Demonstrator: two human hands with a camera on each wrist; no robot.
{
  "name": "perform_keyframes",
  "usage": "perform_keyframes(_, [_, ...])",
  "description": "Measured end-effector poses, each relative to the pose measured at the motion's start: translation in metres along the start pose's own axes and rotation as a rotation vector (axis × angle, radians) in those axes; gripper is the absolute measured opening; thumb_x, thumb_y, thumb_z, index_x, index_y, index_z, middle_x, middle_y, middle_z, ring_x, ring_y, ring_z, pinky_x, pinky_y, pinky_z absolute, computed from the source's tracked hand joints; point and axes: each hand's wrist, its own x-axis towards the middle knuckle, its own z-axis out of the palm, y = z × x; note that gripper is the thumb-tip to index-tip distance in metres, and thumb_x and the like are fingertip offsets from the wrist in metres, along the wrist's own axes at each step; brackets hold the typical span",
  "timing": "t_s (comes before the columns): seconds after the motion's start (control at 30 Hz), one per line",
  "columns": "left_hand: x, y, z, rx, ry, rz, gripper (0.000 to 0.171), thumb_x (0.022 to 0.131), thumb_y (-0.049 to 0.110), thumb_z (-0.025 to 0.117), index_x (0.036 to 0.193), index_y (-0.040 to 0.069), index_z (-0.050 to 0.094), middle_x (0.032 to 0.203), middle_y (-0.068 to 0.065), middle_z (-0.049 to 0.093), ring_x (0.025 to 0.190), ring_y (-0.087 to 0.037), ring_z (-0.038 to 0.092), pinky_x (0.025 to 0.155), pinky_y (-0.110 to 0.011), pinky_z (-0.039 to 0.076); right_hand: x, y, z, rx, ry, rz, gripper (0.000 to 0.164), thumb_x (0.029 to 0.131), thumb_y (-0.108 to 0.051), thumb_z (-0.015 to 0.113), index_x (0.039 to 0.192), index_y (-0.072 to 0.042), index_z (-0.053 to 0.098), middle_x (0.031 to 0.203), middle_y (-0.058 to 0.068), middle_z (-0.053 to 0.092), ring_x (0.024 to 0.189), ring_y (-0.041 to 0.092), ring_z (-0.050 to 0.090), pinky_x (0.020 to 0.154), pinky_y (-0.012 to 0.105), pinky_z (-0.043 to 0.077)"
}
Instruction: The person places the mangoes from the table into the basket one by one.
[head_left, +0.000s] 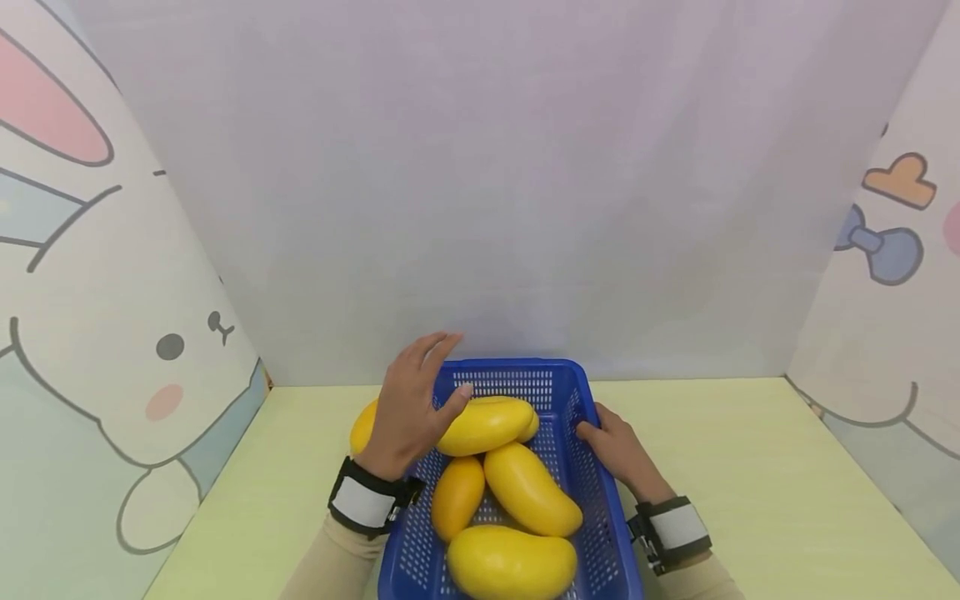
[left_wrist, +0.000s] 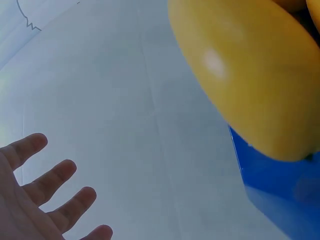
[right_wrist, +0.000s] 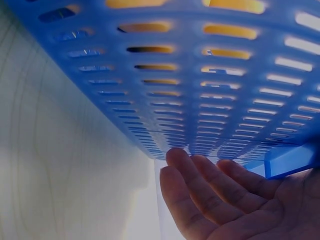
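Note:
A blue perforated plastic basket point(head_left: 517, 363) stands on the table with several yellow mangoes point(head_left: 532, 492) in it, one of them more orange point(head_left: 457, 498). Over its left side is my left hand point(head_left: 412, 404), fingers spread and holding nothing. Partly hidden behind that hand, a yellow-orange mango point(head_left: 363, 427) shows at the left edge of the basket. My right hand point(head_left: 621, 448) grips the right rim, thumb over the inside and fingers along the outer wall. In the right wrist view, the fingers point(right_wrist: 215, 192) lie against the slotted wall.
The pale yellow-green table point(head_left: 735, 467) extends to both sides of the basket. A plain light wall point(head_left: 510, 183) rises close behind it. Side panels with cartoon drawings point(head_left: 112, 333) border the table on the left and right.

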Motion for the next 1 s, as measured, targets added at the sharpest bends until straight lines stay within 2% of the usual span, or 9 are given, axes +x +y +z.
perform_keyframes(0.17, [-0.004, -0.009, -0.015, 0.032, 0.037, -0.014, 0.061, 0.09, 0.056, 0.038, 0.14, 0.021, 0.041, 0.137, -0.006, 0.045, 0.126, -0.027, 0.038, 0.1, -0.055, 0.029, 0.001, -0.001, -0.001, -0.01, -0.003, -0.008, 0.036, 0.088, -0.019, 0.048, 0.119, -0.002, 0.047, 0.096, 0.016, 0.059, 0.069, 0.022, 0.058, 0.057, 0.036, 0.052])
perform_keyframes(0.33, [-0.013, -0.019, -0.024, 0.064, 0.048, -0.043, 0.062, 0.088, 0.055, 0.041, 0.139, 0.02, 0.043, 0.137, -0.006, 0.045, 0.125, -0.029, 0.039, 0.098, -0.058, 0.029, 0.001, 0.0, -0.001, -0.027, -0.004, -0.008, 0.038, 0.087, -0.02, 0.048, 0.121, -0.002, 0.047, 0.098, 0.016, 0.059, 0.07, 0.022, 0.058, 0.058, 0.036, 0.052])
perform_keyframes(0.5, [-0.022, -0.028, -0.029, 0.096, 0.034, -0.071, 0.062, 0.088, 0.055, 0.044, 0.139, 0.02, 0.042, 0.138, -0.007, 0.044, 0.125, -0.03, 0.038, 0.098, -0.058, 0.029, 0.0, 0.001, -0.001, -0.027, -0.006, -0.005, 0.039, 0.087, -0.02, 0.048, 0.122, -0.001, 0.046, 0.1, 0.017, 0.059, 0.072, 0.023, 0.058, 0.059, 0.037, 0.052])
perform_keyframes(1.0, [-0.042, -0.044, -0.034, 0.152, 0.019, -0.14, 0.061, 0.086, 0.05, 0.047, 0.14, 0.022, 0.041, 0.136, -0.008, 0.046, 0.124, -0.03, 0.039, 0.098, -0.058, 0.03, 0.0, 0.0, -0.002, -0.018, -0.015, -0.002, 0.041, 0.088, -0.019, 0.046, 0.125, -0.001, 0.044, 0.104, 0.019, 0.059, 0.073, 0.024, 0.059, 0.06, 0.038, 0.053])
